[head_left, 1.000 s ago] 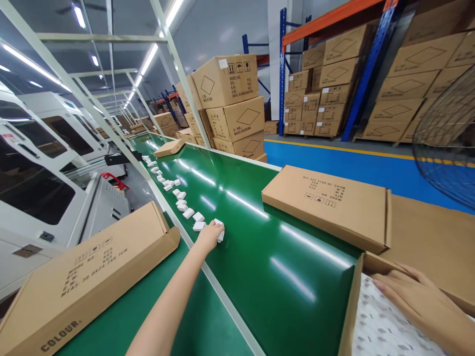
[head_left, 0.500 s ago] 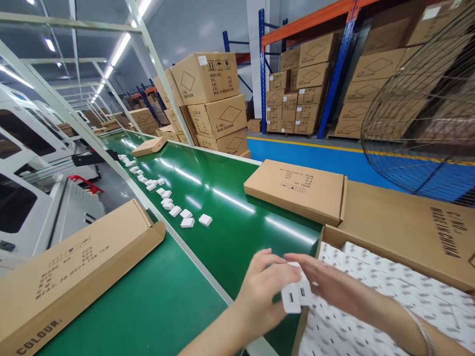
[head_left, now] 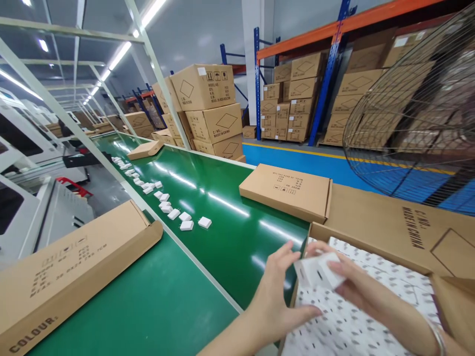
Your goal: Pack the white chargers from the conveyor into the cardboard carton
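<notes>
Our right hand [head_left: 356, 284] grasps a pair of white USB power adapters [head_left: 319, 272] between thumb and fingers, above the left part of an open carton [head_left: 371, 248]. The adapters are tilted, with port slots visible on their ends, though motion blurs them. Our left hand [head_left: 276, 294] is released, its thumb and fingers spread just beside the pair; we cannot tell whether a fingertip touches it. A bracelet [head_left: 438, 341] circles our right wrist.

Inside the open carton, packed white adapters [head_left: 386, 277] lie in close rows, under and around our right hand. On the green conveyor belt [head_left: 222, 252], loose white adapters [head_left: 205, 222] lie in an uneven line along the left rail [head_left: 206, 275], some with prongs showing. A closed cardboard box [head_left: 285, 190] rests on the belt's right side, beyond the open carton, and a smaller-looking cardboard box [head_left: 145, 149] lies farther up the belt. At our left is a long cardboard box [head_left: 85, 267] printed "COLOUR". To the right, beyond the carton, stands a wire-caged fan [head_left: 401, 128]; stacked cartons [head_left: 213, 118] stand beyond the belt.
</notes>
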